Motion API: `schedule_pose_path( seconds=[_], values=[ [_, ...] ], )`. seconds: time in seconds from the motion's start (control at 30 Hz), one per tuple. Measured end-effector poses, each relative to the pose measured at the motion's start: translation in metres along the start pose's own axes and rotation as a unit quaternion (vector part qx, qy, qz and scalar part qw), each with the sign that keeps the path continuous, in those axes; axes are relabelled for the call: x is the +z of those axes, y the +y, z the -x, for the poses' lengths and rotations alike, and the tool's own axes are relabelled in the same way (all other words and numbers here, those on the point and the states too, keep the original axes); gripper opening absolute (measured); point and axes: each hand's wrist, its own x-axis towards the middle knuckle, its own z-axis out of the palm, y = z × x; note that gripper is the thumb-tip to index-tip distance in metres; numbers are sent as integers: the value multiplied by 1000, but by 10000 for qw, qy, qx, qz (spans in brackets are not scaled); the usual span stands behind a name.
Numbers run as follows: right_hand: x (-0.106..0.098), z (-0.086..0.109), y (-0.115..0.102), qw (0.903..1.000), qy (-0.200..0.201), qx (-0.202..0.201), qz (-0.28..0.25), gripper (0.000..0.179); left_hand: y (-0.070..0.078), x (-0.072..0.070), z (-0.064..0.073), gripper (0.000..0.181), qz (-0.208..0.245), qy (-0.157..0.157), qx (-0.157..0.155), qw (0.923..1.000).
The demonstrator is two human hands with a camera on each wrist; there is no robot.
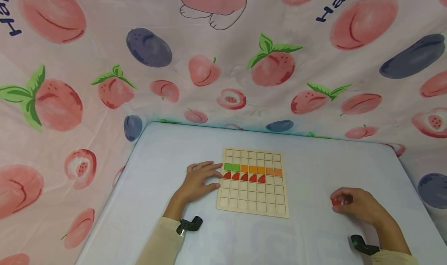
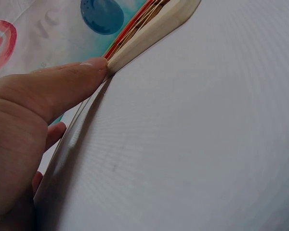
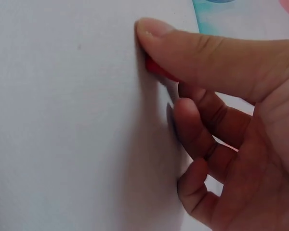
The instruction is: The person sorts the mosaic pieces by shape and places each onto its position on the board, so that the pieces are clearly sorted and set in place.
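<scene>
A square wooden grid board [image 1: 253, 203] lies on the table in the head view. One row holds green and orange square tiles [image 1: 253, 169]; the row below it has several red quarter-circle tiles [image 1: 244, 177] starting from the left. My left hand [image 1: 199, 181] rests at the board's left edge, its fingers spread and fingertips right at the rim. In the left wrist view the thumb [image 2: 72, 84] touches the board's side. Off to the right, my right hand [image 1: 359, 205] pinches a small red piece [image 1: 336, 202] between thumb and fingers, close over the table. Most of that piece is hidden by the thumb [image 3: 183, 53].
The white table [image 1: 157, 152] spreads around the board. Behind it and on both sides hangs a fruit-printed cloth [image 1: 209, 40]. Each wrist wears a black camera band, the left one [image 1: 190, 224] lying below the board's lower left corner.
</scene>
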Motion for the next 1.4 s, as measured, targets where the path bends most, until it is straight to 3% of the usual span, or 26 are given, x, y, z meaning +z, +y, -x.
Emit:
schedule_pose_path(
  seconds=[0.23, 0.53, 1.0, 1.4],
  values=[
    [0, -1, -2, 9999, 55, 70, 86, 29, 0, 1, 0, 24, -30, 108, 124, 9999],
    [7, -6, -16, 9992, 341, -79, -176, 29, -1, 0, -1, 25, 4, 4, 99, 10000],
    [28, -26, -50, 9927, 518, 87, -1085, 30, -2, 1, -1, 26, 24, 19, 116, 9999],
    [43, -44, -73, 9858, 596, -142, -1566, 26, -2, 0, 0, 25, 65, 25, 146, 9999]
  ],
)
